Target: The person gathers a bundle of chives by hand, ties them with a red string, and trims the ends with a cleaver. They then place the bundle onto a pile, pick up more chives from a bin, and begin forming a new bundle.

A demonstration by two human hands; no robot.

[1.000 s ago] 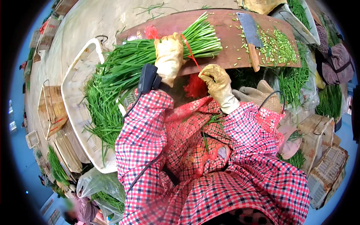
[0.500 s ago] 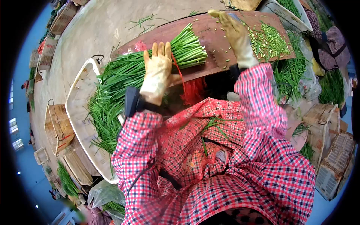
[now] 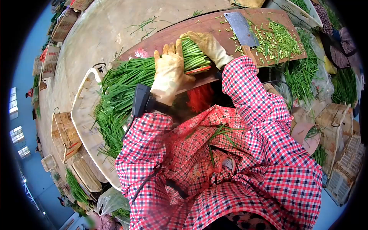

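A thick bundle of green chives lies across the reddish-brown board, its trimmed stalk ends pointing right. My left hand, in a stained pale glove, lies over the bundle with fingers stretched toward its far edge and thumb out to the right. Around the far side of the stalk ends curl the fingers of my gloved right hand; its thumb is hidden. A red strip shows at the bundle's near side. To the right of that hand, a cleaver rests flat on the board, handle toward me.
Chopped stalk pieces cover the board's right end. A white plastic crate with loose chives stands left. More loose greens lie at right beside plastic bags. Crates stand on both sides, and red netting hangs below the board.
My right hand has moved left from above the cleaver to the stalk ends, uncovering the blade and handle. The stalk ends are now more compact. My left hand has shifted slightly right.
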